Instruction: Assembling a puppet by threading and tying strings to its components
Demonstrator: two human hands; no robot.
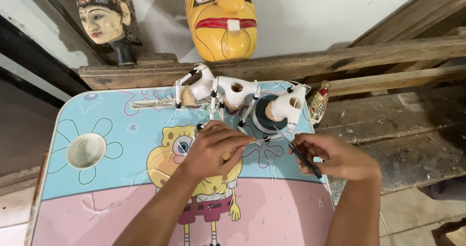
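A white puppet arm (264, 138) lies near the far edge of a cartoon-printed table (97, 188), pinched at one end by the left hand (213, 149). The right hand (335, 156) is closed around a thin dark tool (298, 154). Three white puppet torsos (238, 93) stand just beyond; two masks (221, 18) lean against the wall.

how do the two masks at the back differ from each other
The yellow mask is larger and cartoonish, with round red eyes, a thick red mouth and one white tooth. The pale mask is smaller and more lifelike, with a patterned headdress and small red lips. The pale one sits on a dark stand; the yellow one rests on the wooden beam. Both lean against the white wall behind the small table.
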